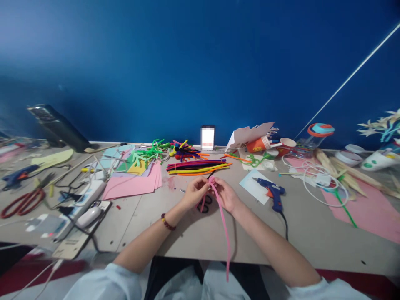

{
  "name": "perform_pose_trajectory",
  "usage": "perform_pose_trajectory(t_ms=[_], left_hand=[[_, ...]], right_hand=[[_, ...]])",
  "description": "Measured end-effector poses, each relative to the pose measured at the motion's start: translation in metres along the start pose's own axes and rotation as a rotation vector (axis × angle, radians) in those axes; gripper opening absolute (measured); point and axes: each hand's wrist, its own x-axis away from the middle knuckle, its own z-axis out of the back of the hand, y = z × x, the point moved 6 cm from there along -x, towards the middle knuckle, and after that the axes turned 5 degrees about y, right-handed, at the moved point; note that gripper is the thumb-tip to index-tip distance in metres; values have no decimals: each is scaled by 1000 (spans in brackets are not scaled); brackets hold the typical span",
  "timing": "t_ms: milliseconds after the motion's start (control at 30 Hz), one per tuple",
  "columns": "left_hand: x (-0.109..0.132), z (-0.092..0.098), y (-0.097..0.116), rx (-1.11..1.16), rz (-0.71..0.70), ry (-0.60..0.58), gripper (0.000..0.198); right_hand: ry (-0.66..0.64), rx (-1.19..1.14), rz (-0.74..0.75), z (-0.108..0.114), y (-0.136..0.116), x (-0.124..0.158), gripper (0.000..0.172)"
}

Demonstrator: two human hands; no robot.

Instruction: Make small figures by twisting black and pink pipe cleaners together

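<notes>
Both hands meet over the middle of the grey table point(193, 233). My left hand point(194, 192) and my right hand point(225, 194) are closed on a pink pipe cleaner point(223, 221). Its top is bent into a loop between my fingers and its long tail hangs down past the table's front edge toward my lap. Black-handled scissors point(204, 205) lie on the table just under my hands. A bundle of straight coloured pipe cleaners point(196, 166) lies a little beyond them.
A blue glue gun point(272, 193) lies right of my hands on a paper sheet. Pink paper point(133, 183), green twisted pipe cleaners point(146, 155), red scissors point(23, 203) and a power strip point(89, 196) are left. A phone point(208, 137) leans on the blue wall. Cups point(259, 144) stand at the right.
</notes>
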Motion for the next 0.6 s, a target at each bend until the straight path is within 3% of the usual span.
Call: perform_pose_trajectory(t_ms=[233, 400, 600], left_hand=[[0, -1, 1, -96, -60, -24, 31], [0, 2, 2, -157, -106, -15, 29], [-2, 7, 2, -247, -148, 9, 24]], right_hand=[[-4, 46, 60, -8, -10, 6, 14], [28, -8, 14, -3, -5, 3, 15], [19, 85, 63, -2, -7, 2, 18]])
